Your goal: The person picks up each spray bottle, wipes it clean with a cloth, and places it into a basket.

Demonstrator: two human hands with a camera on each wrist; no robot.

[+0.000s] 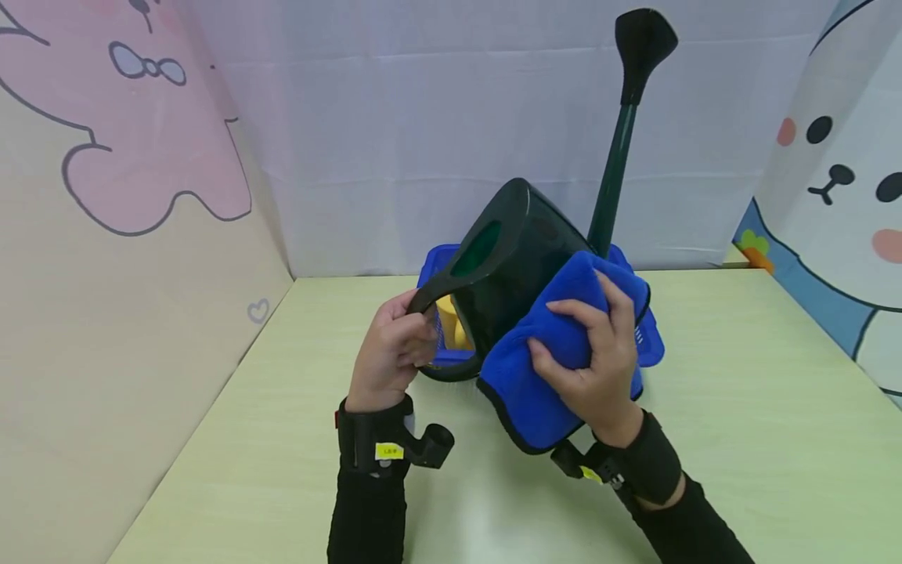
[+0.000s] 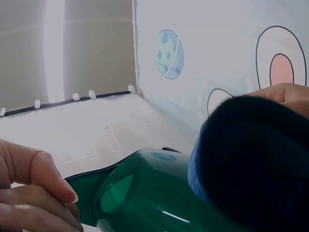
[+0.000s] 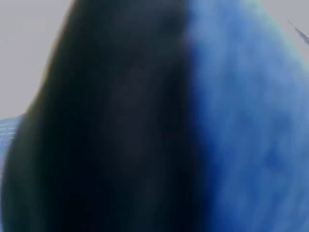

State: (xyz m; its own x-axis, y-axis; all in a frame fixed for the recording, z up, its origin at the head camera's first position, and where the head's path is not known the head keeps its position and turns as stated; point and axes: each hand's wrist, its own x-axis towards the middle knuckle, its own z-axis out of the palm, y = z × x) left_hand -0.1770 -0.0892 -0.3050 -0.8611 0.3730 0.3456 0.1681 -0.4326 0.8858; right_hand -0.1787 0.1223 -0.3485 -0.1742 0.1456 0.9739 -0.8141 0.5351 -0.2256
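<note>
A dark green watering can (image 1: pixel 524 243) is held tilted above the table, its long spout rising to a black rose (image 1: pixel 643 47) at the upper right. My left hand (image 1: pixel 395 348) grips the can's looped handle, fingers curled round it. With bent fingers and thumb, my right hand (image 1: pixel 599 360) holds a blue cloth (image 1: pixel 543 392) with black edging against the can's side. In the left wrist view, the green can body (image 2: pixel 159 193) shows beside the left fingers, and the dark cloth edge covers the right part. Blurred blue cloth (image 3: pixel 256 121) fills much of the right wrist view.
Behind the can, a blue plastic basket (image 1: pixel 651 341) stands on the pale green table (image 1: pixel 282 439) with a yellow object (image 1: pixel 451 325) in it. A white cloth wall (image 1: pixel 423 141) closes off the back, and cartoon-printed panels flank both sides.
</note>
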